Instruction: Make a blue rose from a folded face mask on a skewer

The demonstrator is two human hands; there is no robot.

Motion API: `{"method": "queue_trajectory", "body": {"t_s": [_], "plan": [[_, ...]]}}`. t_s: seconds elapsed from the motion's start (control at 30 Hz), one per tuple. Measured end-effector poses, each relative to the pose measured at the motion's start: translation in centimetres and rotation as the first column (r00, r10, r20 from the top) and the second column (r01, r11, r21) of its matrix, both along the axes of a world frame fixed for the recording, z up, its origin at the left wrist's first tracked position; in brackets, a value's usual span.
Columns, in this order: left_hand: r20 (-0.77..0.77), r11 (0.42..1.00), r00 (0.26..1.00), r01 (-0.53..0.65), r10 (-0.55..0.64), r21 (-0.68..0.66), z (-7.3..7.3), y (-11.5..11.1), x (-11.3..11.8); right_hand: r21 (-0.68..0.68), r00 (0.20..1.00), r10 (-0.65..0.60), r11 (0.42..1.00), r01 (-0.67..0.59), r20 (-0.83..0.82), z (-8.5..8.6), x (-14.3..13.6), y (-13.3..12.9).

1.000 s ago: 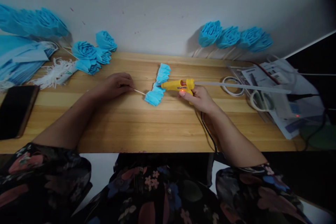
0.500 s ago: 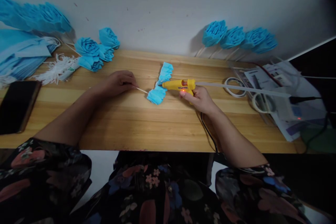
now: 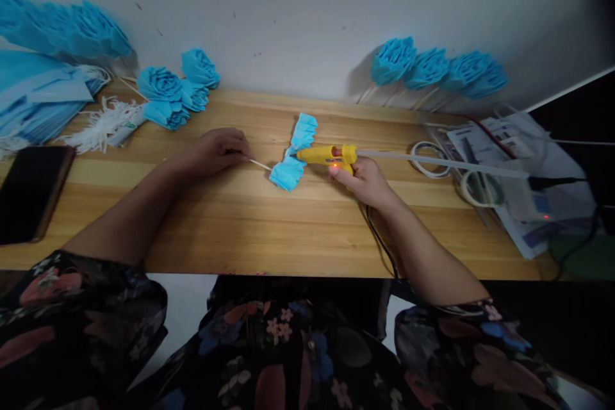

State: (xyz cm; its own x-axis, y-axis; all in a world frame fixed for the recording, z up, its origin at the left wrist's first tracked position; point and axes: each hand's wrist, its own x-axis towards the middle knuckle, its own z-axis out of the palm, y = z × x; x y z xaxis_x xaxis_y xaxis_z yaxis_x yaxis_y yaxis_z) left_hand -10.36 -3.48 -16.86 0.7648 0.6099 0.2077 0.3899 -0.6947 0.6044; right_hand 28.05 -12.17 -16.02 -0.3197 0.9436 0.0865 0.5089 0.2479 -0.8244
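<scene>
Apparently, a gluing step at mid-frame

Left of centre, the left hand (image 3: 223, 151), fingers curled, pinches a thin stick (image 3: 261, 165) reaching the pleated blue strip (image 3: 288, 174) mid-frame. Just right, a yellow glue gun (image 3: 319, 154), nozzle seemingly touching the strip, sits gripped in the right hand (image 3: 369, 182); any next move calls for steadiness.

Lone camera on person's head, looking forward and down. Table (image 3: 230, 224) close below, spanning most of width; left hand (image 3: 223, 150), right hand (image 3: 369, 182) near middle; wall (image 3: 298, 13) across top, flowered clothing (image 3: 288, 352) along bottom.
</scene>
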Motion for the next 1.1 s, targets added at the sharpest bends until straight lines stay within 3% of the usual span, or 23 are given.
{"method": "queue_trajectory", "body": {"t_s": [0.5, 0.83, 1.1], "plan": [[0.012, 1.0, 1.0, 0.007, -0.007, 0.016, -0.14, 0.06, -0.1, 0.011, 1.0, -0.006, 1.0, 0.006, 0.011, 0.3, 0.14, 0.01], [0.001, 0.998, 1.0, 0.022, -0.022, 0.058, 0.14, -0.09, 0.03, 0.028, 1.0, -0.006, 1.0, 0.006, 0.02, -0.48, 0.52, 0.12], [0.012, 0.998, 0.999, 0.032, -0.033, 0.058, -0.24, 0.12, -0.08, 0.025, 1.0, 0.017, 1.0, -0.017, 0.007, 0.07, 0.85, 0.15]]}}
